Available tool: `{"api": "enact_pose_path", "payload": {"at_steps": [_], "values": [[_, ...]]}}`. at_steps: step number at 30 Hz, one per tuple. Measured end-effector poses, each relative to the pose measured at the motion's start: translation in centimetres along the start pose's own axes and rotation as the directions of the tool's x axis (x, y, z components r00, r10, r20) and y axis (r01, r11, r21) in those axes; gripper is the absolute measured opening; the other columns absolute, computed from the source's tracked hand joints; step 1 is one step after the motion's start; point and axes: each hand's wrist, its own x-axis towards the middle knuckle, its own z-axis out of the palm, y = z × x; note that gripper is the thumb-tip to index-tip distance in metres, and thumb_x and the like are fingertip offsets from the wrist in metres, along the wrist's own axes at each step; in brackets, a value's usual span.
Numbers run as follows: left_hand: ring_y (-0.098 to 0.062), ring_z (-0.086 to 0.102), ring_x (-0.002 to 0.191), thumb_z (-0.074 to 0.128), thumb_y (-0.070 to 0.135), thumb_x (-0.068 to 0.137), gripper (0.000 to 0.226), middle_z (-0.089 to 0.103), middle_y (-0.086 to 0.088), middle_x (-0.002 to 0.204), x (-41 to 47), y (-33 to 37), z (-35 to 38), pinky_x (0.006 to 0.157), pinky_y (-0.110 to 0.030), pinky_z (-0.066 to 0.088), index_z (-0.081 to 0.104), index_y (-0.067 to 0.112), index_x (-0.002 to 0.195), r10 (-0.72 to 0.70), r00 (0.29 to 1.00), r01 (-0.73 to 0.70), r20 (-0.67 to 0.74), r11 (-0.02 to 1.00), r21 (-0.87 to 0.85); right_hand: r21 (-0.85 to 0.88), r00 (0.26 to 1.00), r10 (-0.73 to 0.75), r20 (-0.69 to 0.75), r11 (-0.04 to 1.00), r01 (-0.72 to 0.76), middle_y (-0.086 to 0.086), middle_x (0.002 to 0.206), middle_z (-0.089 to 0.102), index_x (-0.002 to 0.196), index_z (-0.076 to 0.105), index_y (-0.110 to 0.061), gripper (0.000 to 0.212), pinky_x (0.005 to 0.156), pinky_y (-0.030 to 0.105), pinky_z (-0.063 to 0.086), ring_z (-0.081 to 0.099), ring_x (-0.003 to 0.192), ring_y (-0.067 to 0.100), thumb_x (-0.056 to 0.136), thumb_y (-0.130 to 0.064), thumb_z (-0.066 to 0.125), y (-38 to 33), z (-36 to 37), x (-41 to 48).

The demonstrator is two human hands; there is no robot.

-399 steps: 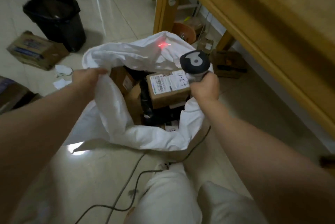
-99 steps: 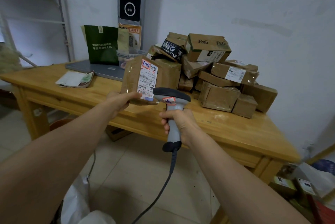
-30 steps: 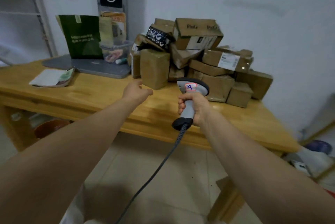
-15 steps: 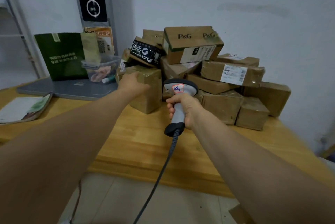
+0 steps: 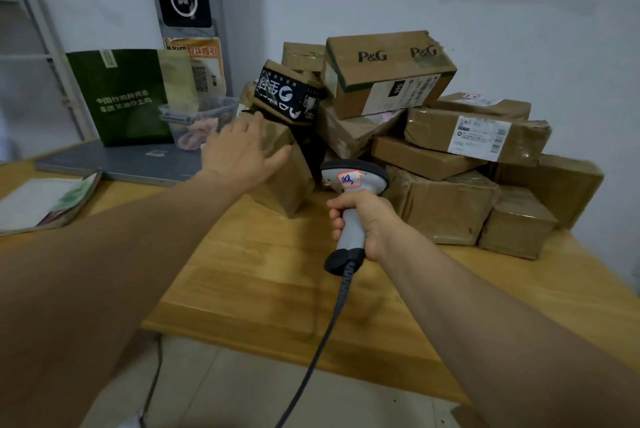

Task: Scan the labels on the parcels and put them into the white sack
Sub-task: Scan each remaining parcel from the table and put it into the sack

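Note:
A heap of brown cardboard parcels [image 5: 433,157] lies on the wooden table [image 5: 263,282] against the white wall. A P&G box [image 5: 384,71] tops it, beside a black-taped parcel [image 5: 287,95]. At the heap's left front stands a tall taped parcel [image 5: 287,182]. My left hand [image 5: 239,154] reaches over its upper left face with fingers spread and straight. My right hand [image 5: 360,220] grips the handle of the grey barcode scanner [image 5: 353,185], whose head points at the heap. The white sack is out of view.
A grey laptop [image 5: 117,161], a green paper bag [image 5: 124,95], a clear plastic tub [image 5: 201,119] and a booklet [image 5: 41,199] sit on the table's left. The scanner cable [image 5: 322,330] hangs over the table's front edge to the tiled floor [image 5: 221,389].
The view has closed in on the table. My left hand, which had stood the tall parcel down, has opened its fingers on that parcel. My right hand keeps hold of the scanner.

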Motion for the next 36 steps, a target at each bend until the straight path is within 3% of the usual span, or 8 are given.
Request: {"api": "enact_pose_path", "payload": {"at_steps": [3,5,9,12,18,23,30,36], "values": [[-0.035,0.059,0.099,0.01,0.075,0.086,0.085,0.064,-0.019,0.103,-2.2,-1.9,-0.5,0.083,-0.045,0.041,0.064,0.011,0.102,-0.175,0.974,0.172,-0.142,0.985,-0.031,0.003,1.0,0.013,0.026,1.0,-0.013,0.004,0.048,0.054,0.068,0.055,-0.003,0.017,0.038,0.02,0.042,0.045,0.035,0.012,0.082,0.003,0.062,0.7,0.3,-0.6],[-0.035,0.056,0.097,0.017,0.079,0.082,0.083,0.061,-0.018,0.097,-3.5,-3.2,-0.5,0.079,-0.045,0.04,0.064,0.011,0.092,-0.345,0.922,0.319,-0.176,0.934,-0.162,0.005,0.999,0.013,0.038,1.0,-0.013,0.004,0.049,0.054,0.068,0.055,-0.003,0.017,0.038,0.02,0.042,0.045,0.035,0.012,0.082,0.003,0.062,1.1,0.6,-1.0],[-0.038,0.036,0.13,0.044,0.096,0.055,0.111,0.04,-0.02,0.14,-5.9,-5.3,0.8,0.106,-0.054,0.03,0.043,0.018,0.135,-0.463,0.812,0.536,0.355,0.832,-0.141,-0.011,0.998,0.038,0.058,0.999,-0.037,0.002,0.045,0.053,0.068,0.054,-0.005,0.018,0.038,0.019,0.041,0.044,0.034,0.01,0.085,0.001,0.058,1.8,1.0,-1.9],[-0.033,0.051,0.118,0.057,0.092,0.042,0.125,0.051,-0.013,0.136,-6.9,-5.7,1.3,0.097,-0.045,0.046,0.041,0.016,0.14,-0.381,0.702,0.622,0.601,0.739,-0.258,-0.037,0.995,0.066,0.075,0.997,-0.064,0.001,0.043,0.052,0.068,0.053,-0.006,0.02,0.038,0.017,0.041,0.044,0.032,0.009,0.087,0.0,0.056,2.6,1.2,-2.7],[-0.031,0.049,0.118,0.068,0.08,0.055,0.11,0.053,-0.013,0.131,-8.2,-5.3,0.4,0.093,-0.042,0.048,0.043,0.008,0.136,-0.422,0.719,0.619,0.553,0.751,-0.232,-0.087,0.996,0.084,0.013,0.993,-0.083,0.004,0.049,0.057,0.075,0.057,-0.004,0.01,0.039,0.021,0.043,0.048,0.036,0.012,0.083,0.0,0.062,4.0,0.9,-4.3],[-0.035,0.039,0.129,0.07,0.081,0.047,0.132,0.039,-0.014,0.144,-9.6,-4.5,-1.3,0.101,-0.045,0.042,0.023,0.009,0.148,-0.449,0.664,0.682,0.598,0.69,-0.24,-0.111,0.992,0.118,-0.035,0.986,-0.121,0.008,0.052,0.056,0.08,0.057,-0.002,0.006,0.039,0.022,0.042,0.048,0.036,0.014,0.082,0.001,0.061,5.6,0.4,-6.3],[-0.036,0.034,0.13,0.074,0.071,0.06,0.117,0.035,-0.016,0.144,-10.4,-2.1,-3.3,0.104,-0.045,0.037,0.023,0.013,0.148,-0.453,0.654,0.674,0.606,0.713,-0.194,-0.08,0.981,0.185,0.052,0.98,-0.181,0.003,0.044,0.049,0.077,0.051,-0.005,0.014,0.036,0.017,0.04,0.044,0.032,0.011,0.09,0.0,0.05,6.5,-1.3,-9.7],[-0.037,0.026,0.136,0.06,0.09,0.048,0.141,0.023,-0.017,0.152,-11.2,0.7,-3.9,0.11,-0.047,0.03,0.009,0.01,0.152,-0.436,0.669,0.634,0.603,0.757,-0.156,-0.146,0.98,0.185,0.068,0.974,-0.173,0.002,0.044,0.052,0.068,0.05,-0.006,0.022,0.037,0.016,0.041,0.046,0.032,0.01,0.089,-0.004,0.053,5.9,-1.4,-11.7]]}}
